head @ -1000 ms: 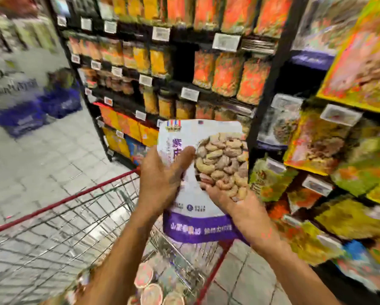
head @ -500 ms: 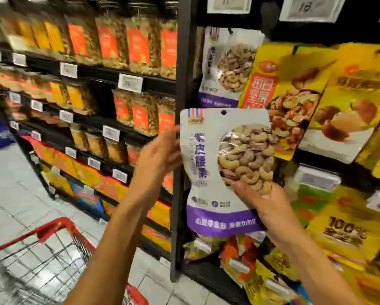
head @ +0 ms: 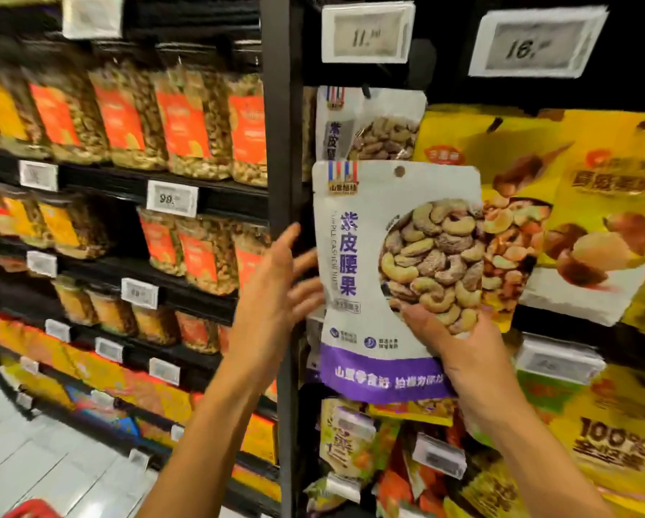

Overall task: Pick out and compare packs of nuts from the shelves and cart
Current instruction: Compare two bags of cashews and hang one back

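A white and purple pack of cashew nuts [head: 354, 256] with a round clear window is held up in front of the hanging packs. My right hand [head: 459, 353] grips its lower right corner, thumb across the window. My left hand [head: 276, 293] is at the pack's left edge with fingers spread and straight, their tips touching or just behind the edge. An identical cashew pack [head: 369, 125] hangs on a peg right above it, under a price tag [head: 367, 33] reading 11.
Yellow packs of mixed nuts [head: 511, 233] and chestnuts [head: 608, 203] hang to the right. Clear tubs of nuts with orange labels [head: 186, 121] fill the shelves on the left. A black upright post [head: 283, 143] divides them. The red cart rim [head: 33, 510] shows bottom left.
The pack has gone up from over the cart to the hanging display, and my view has followed it. My left hand has loosened from a grip to spread fingers at the pack's edge.
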### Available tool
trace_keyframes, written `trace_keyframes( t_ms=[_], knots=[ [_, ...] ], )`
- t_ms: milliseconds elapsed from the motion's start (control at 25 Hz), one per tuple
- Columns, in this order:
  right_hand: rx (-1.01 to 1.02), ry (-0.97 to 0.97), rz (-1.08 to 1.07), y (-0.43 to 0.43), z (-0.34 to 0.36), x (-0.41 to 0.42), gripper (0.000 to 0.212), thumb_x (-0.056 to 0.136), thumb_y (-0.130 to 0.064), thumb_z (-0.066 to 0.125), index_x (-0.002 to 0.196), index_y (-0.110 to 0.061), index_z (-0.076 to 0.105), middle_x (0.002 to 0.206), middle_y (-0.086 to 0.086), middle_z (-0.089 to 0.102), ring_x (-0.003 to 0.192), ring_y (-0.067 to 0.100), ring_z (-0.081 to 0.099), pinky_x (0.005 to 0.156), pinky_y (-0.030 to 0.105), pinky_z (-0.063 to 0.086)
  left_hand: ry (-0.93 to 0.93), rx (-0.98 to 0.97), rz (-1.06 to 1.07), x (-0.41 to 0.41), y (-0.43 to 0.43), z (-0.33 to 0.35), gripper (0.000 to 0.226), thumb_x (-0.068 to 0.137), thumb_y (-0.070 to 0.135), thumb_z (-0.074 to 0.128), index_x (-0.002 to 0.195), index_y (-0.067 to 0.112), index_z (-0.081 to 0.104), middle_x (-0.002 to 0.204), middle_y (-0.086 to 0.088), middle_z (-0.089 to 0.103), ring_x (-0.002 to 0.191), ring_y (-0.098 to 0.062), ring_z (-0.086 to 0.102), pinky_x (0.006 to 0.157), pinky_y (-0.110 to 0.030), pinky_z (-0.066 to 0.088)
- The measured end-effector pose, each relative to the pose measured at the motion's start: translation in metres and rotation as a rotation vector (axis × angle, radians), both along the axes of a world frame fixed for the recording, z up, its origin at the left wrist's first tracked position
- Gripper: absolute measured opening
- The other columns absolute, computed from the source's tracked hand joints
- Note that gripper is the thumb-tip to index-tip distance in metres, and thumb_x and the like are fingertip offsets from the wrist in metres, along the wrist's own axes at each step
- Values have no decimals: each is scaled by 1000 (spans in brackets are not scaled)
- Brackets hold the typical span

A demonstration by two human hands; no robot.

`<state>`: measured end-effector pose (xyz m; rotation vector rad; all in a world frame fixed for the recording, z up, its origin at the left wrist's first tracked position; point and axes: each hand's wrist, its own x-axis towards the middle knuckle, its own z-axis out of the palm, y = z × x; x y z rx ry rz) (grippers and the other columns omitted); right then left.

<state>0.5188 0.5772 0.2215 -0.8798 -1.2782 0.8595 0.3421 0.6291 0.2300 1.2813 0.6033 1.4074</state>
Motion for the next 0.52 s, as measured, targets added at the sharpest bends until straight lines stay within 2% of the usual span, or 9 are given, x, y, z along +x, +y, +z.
trace_keyframes(
  t_ms=[40, 120, 200, 320, 360, 440, 520],
  knots=[
    [13, 17, -21, 6, 4, 2, 38, 53, -51, 80, 89, -44, 71, 90, -14, 74, 85, 7, 71, 66, 15, 53, 85, -69, -117, 3, -4, -12, 67, 58, 73, 64, 110, 31, 66, 102, 9, 73, 88, -10, 69, 66, -17, 52],
    [11, 19, -76, 19, 11, 4, 32, 57, -52, 79, 86, -43, 72, 89, -12, 75, 82, 8, 71, 64, 14, 53, 159, -53, -175, 10, -4, -33, 38, 65, 54, 71, 97, 34, 73, 95, 7, 75, 87, -9, 70, 66, -16, 53],
    [3, 23, -104, 32, 12, 0, 19, 65, -45, 79, 82, -45, 71, 85, -13, 75, 78, 8, 72, 59, 13, 52, 134, -4, 2, 15, 0, -44, 22, 67, 44, 73, 88, 37, 73, 84, 8, 75, 77, -5, 70, 62, -17, 54],
    [-50, 31, -132, 50, 16, -9, 24, 54, -42, 75, 77, -48, 70, 79, -14, 74, 72, 5, 71, 54, 11, 50, 283, 139, 434, 15, 19, -50, 6, 72, 39, 73, 71, 41, 68, 64, 17, 69, 55, 7, 57, 52, -14, 46],
    [-71, 43, -123, 56, 17, -9, 28, 51, -45, 74, 78, -47, 69, 80, -13, 75, 72, 7, 72, 54, 13, 50, 316, 143, 482, 14, 24, -47, 11, 73, 35, 75, 69, 41, 67, 63, 17, 68, 55, 9, 56, 51, -11, 43],
    [-104, 50, -99, 65, 23, -5, 40, 48, -48, 76, 86, -41, 69, 83, -8, 76, 74, 13, 73, 55, 16, 52, 173, 63, 291, 9, 34, -27, 17, 69, 36, 74, 84, 37, 69, 81, 16, 74, 73, 6, 66, 61, -7, 46],
    [-128, 9, -105, 71, 32, 4, 37, 45, -50, 76, 81, -51, 65, 80, -9, 75, 71, 12, 72, 53, 15, 52, 22, 62, 98, 7, 50, 0, 49, 64, 46, 65, 110, 29, 61, 100, 13, 73, 95, -3, 67, 70, -11, 51]
  ],
)
